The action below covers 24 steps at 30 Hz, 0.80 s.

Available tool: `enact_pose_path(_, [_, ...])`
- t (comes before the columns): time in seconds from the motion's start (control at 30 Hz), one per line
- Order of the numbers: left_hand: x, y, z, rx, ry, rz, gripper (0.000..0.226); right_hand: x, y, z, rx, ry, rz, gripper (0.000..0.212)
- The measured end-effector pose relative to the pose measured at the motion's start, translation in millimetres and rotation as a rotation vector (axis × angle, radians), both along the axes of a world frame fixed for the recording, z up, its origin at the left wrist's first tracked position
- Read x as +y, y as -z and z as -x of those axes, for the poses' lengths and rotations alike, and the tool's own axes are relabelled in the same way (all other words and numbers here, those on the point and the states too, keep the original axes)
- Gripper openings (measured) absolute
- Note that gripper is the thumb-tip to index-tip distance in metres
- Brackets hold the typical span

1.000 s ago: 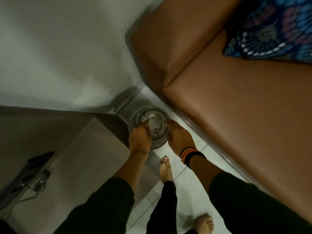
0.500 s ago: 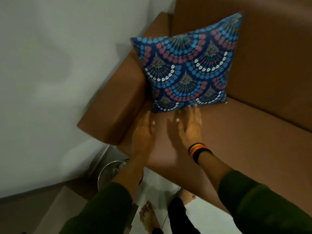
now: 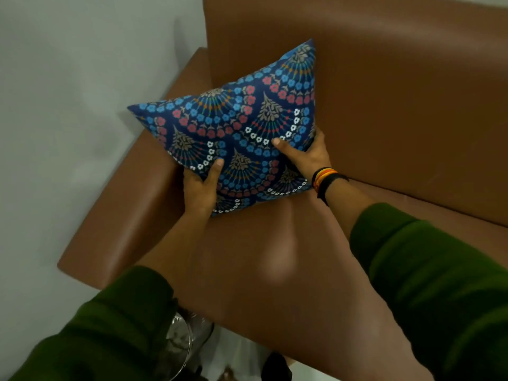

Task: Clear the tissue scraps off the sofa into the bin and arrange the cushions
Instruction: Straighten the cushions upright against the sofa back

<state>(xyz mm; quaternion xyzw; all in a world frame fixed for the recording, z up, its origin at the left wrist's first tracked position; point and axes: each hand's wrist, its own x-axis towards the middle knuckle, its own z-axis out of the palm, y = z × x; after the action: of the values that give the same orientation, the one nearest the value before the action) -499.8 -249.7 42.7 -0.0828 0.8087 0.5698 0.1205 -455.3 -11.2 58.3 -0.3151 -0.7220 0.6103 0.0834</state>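
Cushion (image 3: 236, 133), blue patterned, tilted at sofa's (image 3: 275, 257) 11 o'clock corner by armrest. Left hand (image 3: 199, 185) and right hand (image 3: 308, 155) both closed on its lower edge. No scraps visible on seat; bin (image 3: 181, 342) at 7 o'clock. Arranging judged underway.

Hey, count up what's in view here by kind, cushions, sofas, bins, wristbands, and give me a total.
Cushions: 1, the blue patterned cushion, held by the left hand and right hand
Sofas: 1, the brown sofa
Bins: 1, the bin on the floor, partly hidden
Wristbands: 1 stack, the wristbands
Total: 4
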Motion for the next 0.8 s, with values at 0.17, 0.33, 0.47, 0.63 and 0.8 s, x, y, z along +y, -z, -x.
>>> enact_pose_path(0.17, [29.7, -15.9, -6.3, 0.024, 0.056, -0.015, 0.079, -2.0, -1.4, -45.6, 0.042, 0.111, 0.086, 0.096])
enact_pose_path(0.33, [79.4, -23.6, -14.6, 0.088, 0.261, -0.010, 0.069, 18.3, 10.6, -114.0, 0.065, 0.296, 0.129, 0.071])
enact_pose_path(0.47, [109.8, -12.2, -21.7, 0.018, 0.380, -0.006, 0.077, 52.0, 17.6, -132.1, 0.030, 0.297, 0.069, 0.070])
enact_pose_path(0.63, [91.3, -16.8, -46.9, 0.021, 0.403, 0.106, 0.083, 57.0, 13.9, -151.1, 0.013, 0.201, 0.079, 0.090])
enact_pose_path(0.8, [75.6, -47.8, -118.2, 0.099, 0.546, 0.234, 0.083, 30.1, -16.2, -228.6, -0.136, 0.255, -0.011, 0.102])
